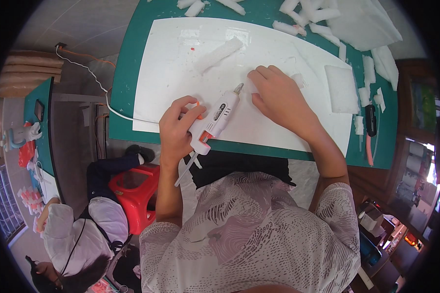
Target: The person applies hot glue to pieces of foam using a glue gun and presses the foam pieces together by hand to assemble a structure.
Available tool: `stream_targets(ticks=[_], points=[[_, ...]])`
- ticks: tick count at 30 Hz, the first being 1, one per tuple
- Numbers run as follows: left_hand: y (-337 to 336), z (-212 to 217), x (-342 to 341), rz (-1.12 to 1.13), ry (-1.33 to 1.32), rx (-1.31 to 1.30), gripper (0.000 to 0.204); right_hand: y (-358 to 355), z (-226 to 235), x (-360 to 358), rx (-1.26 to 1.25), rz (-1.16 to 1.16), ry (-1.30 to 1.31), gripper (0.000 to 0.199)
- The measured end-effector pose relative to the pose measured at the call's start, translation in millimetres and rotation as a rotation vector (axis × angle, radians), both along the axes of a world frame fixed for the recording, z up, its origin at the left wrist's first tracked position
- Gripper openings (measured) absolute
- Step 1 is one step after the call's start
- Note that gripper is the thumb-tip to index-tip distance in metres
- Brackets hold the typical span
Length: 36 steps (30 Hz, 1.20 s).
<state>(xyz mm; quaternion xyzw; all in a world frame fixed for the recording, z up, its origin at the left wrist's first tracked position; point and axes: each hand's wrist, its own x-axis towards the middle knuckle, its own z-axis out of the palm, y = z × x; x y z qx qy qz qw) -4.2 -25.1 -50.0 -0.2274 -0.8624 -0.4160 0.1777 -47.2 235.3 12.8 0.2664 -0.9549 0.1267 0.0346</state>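
Observation:
My left hand (175, 126) is wrapped round the handle of a white hot glue gun (222, 113) with orange parts. Its metal nozzle points up and to the right, and a clear glue stick (186, 169) sticks out of the back. Just right of the nozzle, my right hand (280, 95) is closed, with fingers bent down over the white sheet (166, 63). Whatever its fingertips hold is hidden. Beyond the gun lies a white foam strip (220, 54), near a small red bit (192, 49).
The sheet covers a green mat (124, 93). A foam square (341, 90) and a black-handled tool (371, 120) lie at the right, with foam offcuts (322, 14) along the far side. A white cord (97, 83) runs left. A person (78, 229) sits by a red stool (141, 195).

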Motion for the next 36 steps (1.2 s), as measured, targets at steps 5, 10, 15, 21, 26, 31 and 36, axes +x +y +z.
stream_targets(ticks=[5,10,15,21,26,31,36], points=[[0.3,-0.1,0.3,0.006,-0.002,0.003,0.041,-0.5,0.0,0.5,-0.005,-0.001,0.008,0.021],[0.0,0.8,0.0,0.000,0.000,0.002,0.040,-0.4,0.8,0.4,0.003,0.001,0.007,0.022],[0.4,1.6,-0.3,-0.005,0.007,0.004,0.041,-1.0,1.7,1.4,0.008,-0.005,-0.002,0.022],[-2.0,0.2,2.7,0.010,-0.015,0.047,0.044,-1.4,0.3,0.9,0.008,-0.008,-0.010,0.022],[-2.8,-2.9,3.1,0.020,-0.003,0.058,0.045,-0.6,1.9,0.9,0.013,-0.005,-0.022,0.023],[-4.0,-3.9,6.4,0.119,0.029,0.069,0.046,-0.3,1.5,0.4,0.010,0.000,-0.022,0.024],[-3.5,-4.0,8.3,0.245,0.030,0.097,0.043,-0.2,3.1,0.3,0.008,0.001,-0.023,0.024]])
